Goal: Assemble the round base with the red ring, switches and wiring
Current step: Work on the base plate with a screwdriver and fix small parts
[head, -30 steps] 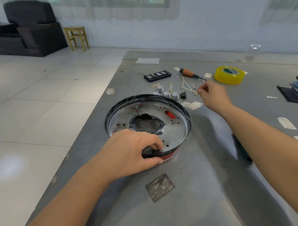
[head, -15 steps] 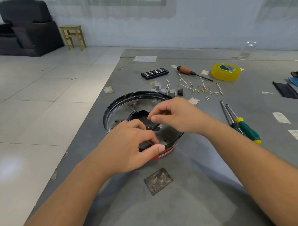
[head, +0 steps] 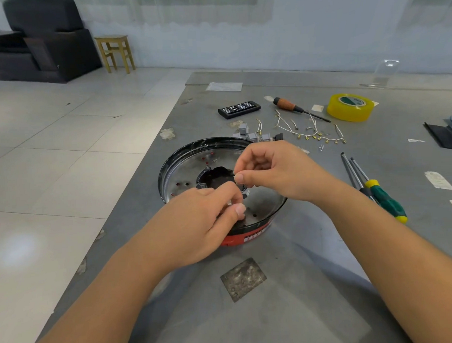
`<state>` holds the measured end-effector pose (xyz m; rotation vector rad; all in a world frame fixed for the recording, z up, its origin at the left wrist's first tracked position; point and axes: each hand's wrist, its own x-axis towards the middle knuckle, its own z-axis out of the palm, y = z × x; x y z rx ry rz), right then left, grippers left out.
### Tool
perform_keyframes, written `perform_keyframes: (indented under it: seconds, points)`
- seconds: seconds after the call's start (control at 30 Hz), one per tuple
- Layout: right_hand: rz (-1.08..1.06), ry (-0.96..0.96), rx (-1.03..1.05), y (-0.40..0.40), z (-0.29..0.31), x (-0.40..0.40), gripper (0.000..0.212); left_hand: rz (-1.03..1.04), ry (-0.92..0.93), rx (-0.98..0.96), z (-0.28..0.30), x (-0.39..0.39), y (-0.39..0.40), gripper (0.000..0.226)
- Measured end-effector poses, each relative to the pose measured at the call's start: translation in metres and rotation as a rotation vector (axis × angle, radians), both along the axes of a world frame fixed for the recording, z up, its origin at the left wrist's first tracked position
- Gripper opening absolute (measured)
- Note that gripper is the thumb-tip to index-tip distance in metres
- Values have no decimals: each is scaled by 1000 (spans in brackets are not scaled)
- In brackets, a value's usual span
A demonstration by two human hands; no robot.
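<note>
a person is working over the round base point(head: 221, 182), which is sitting on the grey table point(head: 315, 284) with its red ring point(head: 244, 238) showing along the near edge. the left hand point(head: 196, 224) is curling over the near rim, fingers and thumb closing on something small that the hand itself is hiding, so what it is holding cannot be told. the right hand point(head: 274, 169) is hovering above the dark centre opening, thumb and forefinger pinching a tiny pale part, too small to name. the switches point(head: 254, 136) are waiting just behind the base, and the wiring point(head: 311, 131) is lying loose a little farther right, near the yellow tape roll point(head: 350, 107). the risk appears to lie in the pinch: a part this small could be slipping free and dropping through the centre opening or one of the plate's holes. both hands are crowding the same spot, so one could be knocking the other's piece off line. with the left hand busy pinching, the base itself seems to be going unsteadied and could be sliding under a push.
</note>
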<state>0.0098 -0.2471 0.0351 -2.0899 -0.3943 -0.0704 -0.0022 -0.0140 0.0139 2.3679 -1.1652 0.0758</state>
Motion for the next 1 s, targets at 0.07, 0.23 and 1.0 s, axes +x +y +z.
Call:
perform_keyframes:
  seconds: [0.07,0.23,1.0]
  points:
    - [17,8,12,-2,1,0,8,-2,5,-24,0,-1,-1,22]
    - [81,65,86,-5,2,-1,8,173,-79,-236,-1,-1,-5,18]
    - [195,175,152,-2,6,-5,5,198,-48,-253,-8,12,2,23]
